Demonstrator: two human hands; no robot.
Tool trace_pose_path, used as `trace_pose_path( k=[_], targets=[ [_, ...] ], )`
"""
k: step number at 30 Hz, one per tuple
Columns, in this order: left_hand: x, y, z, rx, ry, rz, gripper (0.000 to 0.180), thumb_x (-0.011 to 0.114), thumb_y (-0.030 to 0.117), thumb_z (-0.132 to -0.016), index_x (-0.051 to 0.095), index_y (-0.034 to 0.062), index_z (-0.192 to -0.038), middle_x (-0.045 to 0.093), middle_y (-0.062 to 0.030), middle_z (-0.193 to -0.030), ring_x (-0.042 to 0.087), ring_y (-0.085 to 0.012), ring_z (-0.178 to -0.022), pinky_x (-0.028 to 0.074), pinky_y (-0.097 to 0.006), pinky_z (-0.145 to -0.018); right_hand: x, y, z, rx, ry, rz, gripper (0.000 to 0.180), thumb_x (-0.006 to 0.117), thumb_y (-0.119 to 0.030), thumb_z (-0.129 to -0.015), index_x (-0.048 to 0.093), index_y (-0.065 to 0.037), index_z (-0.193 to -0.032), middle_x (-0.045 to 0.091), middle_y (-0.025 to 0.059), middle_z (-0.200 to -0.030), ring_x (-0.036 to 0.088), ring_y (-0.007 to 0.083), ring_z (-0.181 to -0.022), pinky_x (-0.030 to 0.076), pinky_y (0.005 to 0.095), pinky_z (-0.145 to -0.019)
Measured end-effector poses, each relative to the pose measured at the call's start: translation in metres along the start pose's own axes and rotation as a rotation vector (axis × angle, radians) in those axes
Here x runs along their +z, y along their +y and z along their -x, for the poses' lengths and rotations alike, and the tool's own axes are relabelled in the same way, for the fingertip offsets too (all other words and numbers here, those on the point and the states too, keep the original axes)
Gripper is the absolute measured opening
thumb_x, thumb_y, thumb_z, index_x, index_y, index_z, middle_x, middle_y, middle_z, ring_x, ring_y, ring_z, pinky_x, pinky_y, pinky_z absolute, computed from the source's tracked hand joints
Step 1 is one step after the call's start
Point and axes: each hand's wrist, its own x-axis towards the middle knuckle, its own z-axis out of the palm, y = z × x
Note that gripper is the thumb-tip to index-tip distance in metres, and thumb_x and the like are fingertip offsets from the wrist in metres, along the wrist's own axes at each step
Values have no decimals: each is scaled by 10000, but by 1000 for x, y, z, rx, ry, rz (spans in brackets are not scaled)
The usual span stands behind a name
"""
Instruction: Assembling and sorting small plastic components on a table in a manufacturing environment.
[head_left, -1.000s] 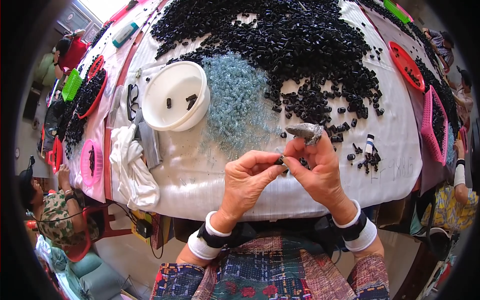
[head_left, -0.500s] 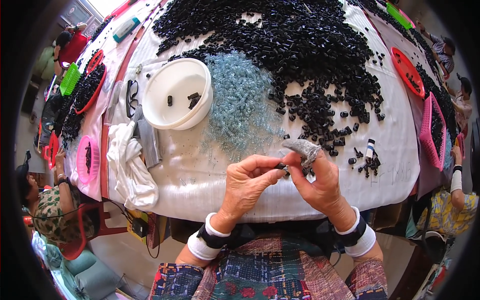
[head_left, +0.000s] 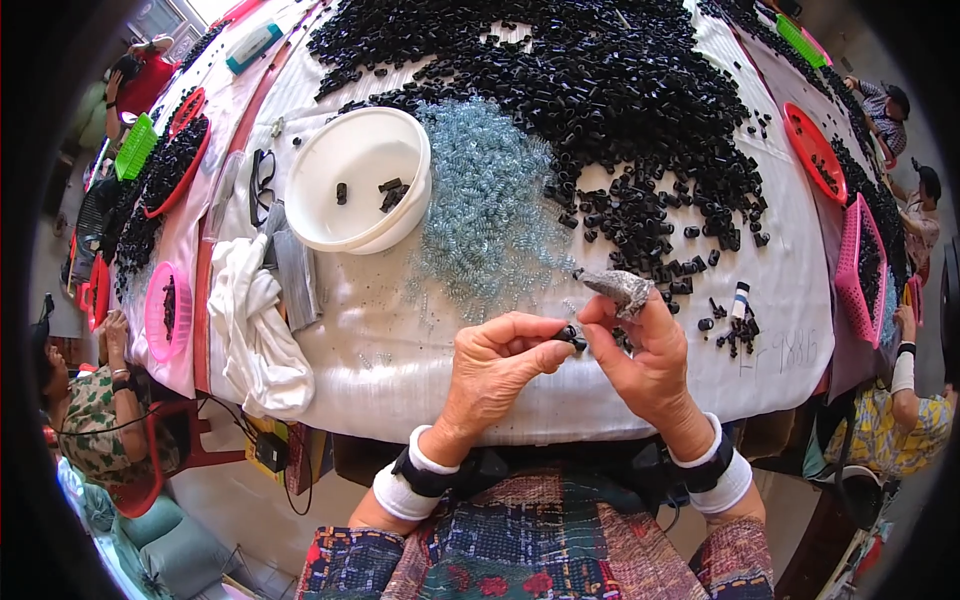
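Observation:
My left hand (head_left: 503, 368) pinches a small black plastic part (head_left: 573, 338) between thumb and forefinger, near the table's front edge. Close against it on the right is my right hand (head_left: 645, 362), thumb and fingertips drawn together; what they hold, if anything, is hidden. A grey wrapping (head_left: 618, 288) covers one of its fingers, which points left. Beyond my hands spreads a heap of small clear bluish coil springs (head_left: 480, 200). Behind and right of it lies a large pile of short black tubular parts (head_left: 640, 110). Several small black pieces (head_left: 740, 332) sit right of my right hand.
A white basin (head_left: 340, 235) with a few black parts stands left of the springs. Glasses (head_left: 262, 187), a white cloth (head_left: 255, 330) and a grey strip bundle (head_left: 296, 285) lie at the left. A small white-and-black tube (head_left: 741, 299) is at the right. People work at side tables with coloured baskets.
My right hand has shifted slightly right, and its wrapped finger has straightened toward the left. The black part stays in my left hand's pinch. The view has shifted slightly.

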Motion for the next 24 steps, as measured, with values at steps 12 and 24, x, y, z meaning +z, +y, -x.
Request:
trace_pose_path(
  k=[12,24],
  targets=[
    [-1,2,0,-59,-29,63,216,704,25,-772,649,-25,-975,655,-46,-805,578,-62,-687,473,-177,-614,-1,-10,-4,-45,-85,131,267,632,72,-732,566,-2,-979,596,94,-815,604,199,-689,492,278,-553],
    [-5,-1,-2,-41,-16,75,235,708,30,-770,642,-26,-988,656,-51,-808,591,-71,-698,484,-184,-627,-7,-3,-11,-121,128,238,264,622,83,-747,586,10,-999,625,76,-853,591,138,-676,483,256,-583]
  ],
)
